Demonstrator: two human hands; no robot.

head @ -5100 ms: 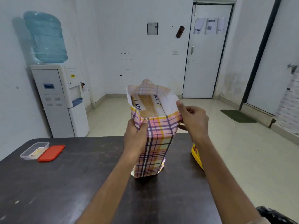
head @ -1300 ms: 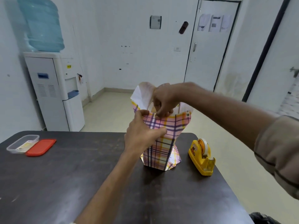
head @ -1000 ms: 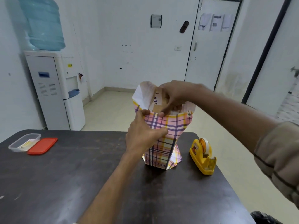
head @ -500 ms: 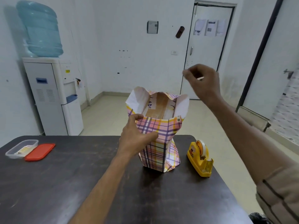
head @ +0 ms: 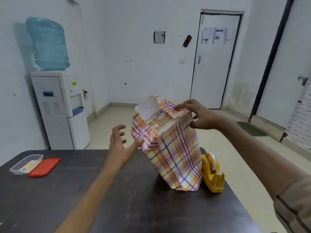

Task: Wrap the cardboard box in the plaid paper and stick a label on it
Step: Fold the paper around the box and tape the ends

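Observation:
The cardboard box (head: pixel 161 123) stands on end on the dark table (head: pixel 117 202), leaning left and sleeved in plaid paper (head: pixel 175 153). The paper's top is open, so the brown box end, clear tape and a white lettered strip show inside. My right hand (head: pixel 202 117) is at the top right corner: its fingers lie over the folded plaid flap and the thumb sits under the paper's right edge, pinching it. My left hand (head: pixel 120 147) is spread open beside the left side, one fingertip touching the paper.
A yellow tape dispenser (head: pixel 212 174) stands right against the parcel's right side, near the table's edge. A clear plastic tub (head: pixel 25 163) and its red lid (head: pixel 44 167) lie at the far left. A water dispenser (head: pixel 57 105) stands behind the table.
My right hand has come down from the air onto the paper's top right corner. My left hand has let go of the paper and opened. The parcel has turned and leans left.

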